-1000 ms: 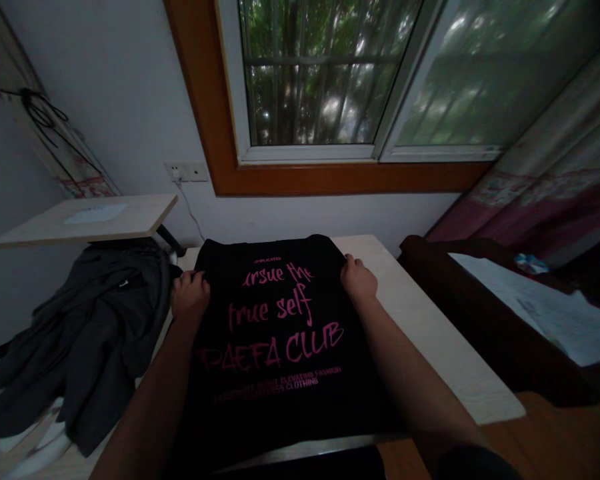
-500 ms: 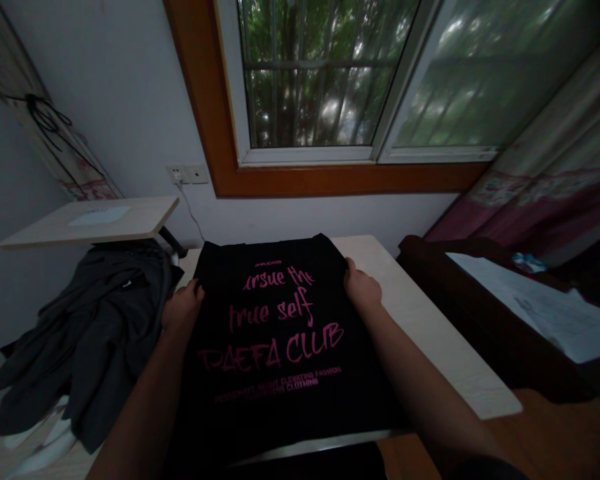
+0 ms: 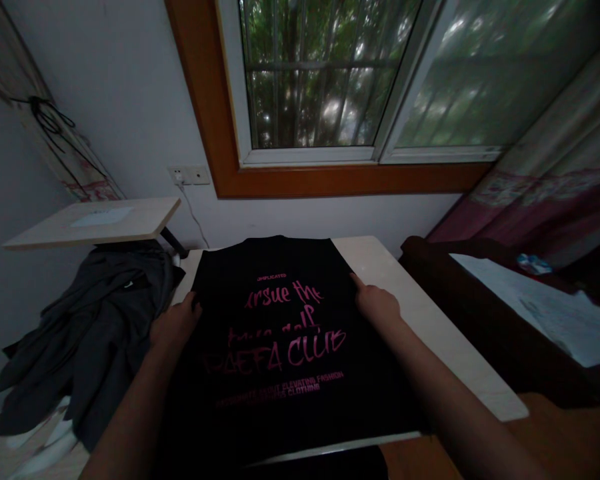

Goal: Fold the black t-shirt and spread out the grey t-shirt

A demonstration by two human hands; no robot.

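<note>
A black T-shirt [image 3: 280,413] with pink lettering is spread over the pale table [image 3: 430,333], its front part hanging past the near edge. On its left side my left hand [image 3: 177,320] is closed, fingers pinching the cloth. My right hand [image 3: 379,303] grips the opposite side at about the same height. A fold runs across the print and hides part of the middle line of words. The neck end lies toward the wall.
Dark grey garments [image 3: 90,333] hang in a pile at left, below a raised wooden board [image 3: 95,223] with paper on it. White hangers [image 3: 45,447] poke out underneath. At right stands a dark brown piece of furniture [image 3: 480,320] bearing a white sheet [image 3: 535,307].
Both hands have come nearer to me and slightly apart, drawing the shirt's cloth along. The far edge now lies flatter, and the print has bunched into a fold.
</note>
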